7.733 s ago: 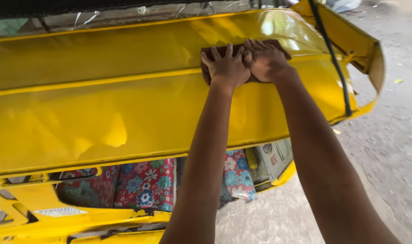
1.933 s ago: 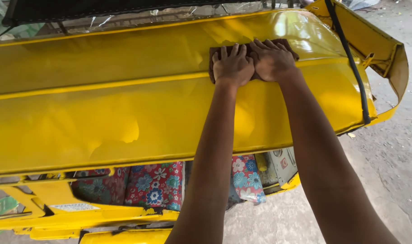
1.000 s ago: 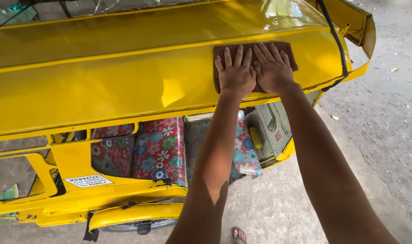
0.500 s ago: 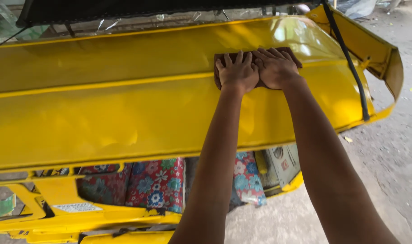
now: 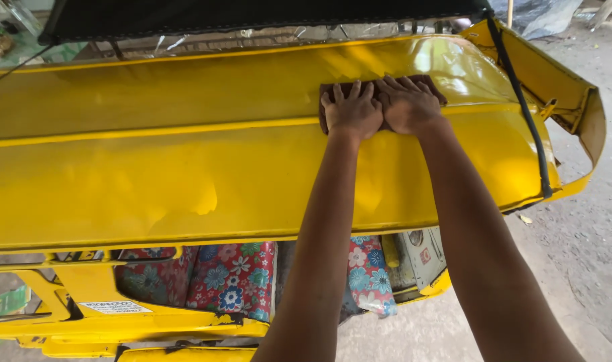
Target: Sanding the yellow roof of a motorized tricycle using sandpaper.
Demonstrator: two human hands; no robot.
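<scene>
The left hand (image 5: pixel 351 112) and the right hand (image 5: pixel 408 104) lie side by side, thumbs touching, both spread flat with fingers wide and pressed down on a dark brown cloth (image 5: pixel 434 86). The cloth looks soft and matte; only its edges show around the fingers, and it sits on the upper part of a yellow vehicle roof (image 5: pixel 185 134), towards its right end. The roof is glossy painted metal, long and gently curved, with a raised ridge running along its length just below the hands and pale reflections on the paint. A black rubber strip (image 5: pixel 520 100) crosses the roof's right end. Above the roof stretches a black canopy edge (image 5: pixel 252 17). Below it, seat cushions in a red and blue floral fabric (image 5: pixel 232 281) show inside the yellow body frame (image 5: pixel 64 302). The ground (image 5: pixel 581 255) to the right is grey, rough concrete.
</scene>
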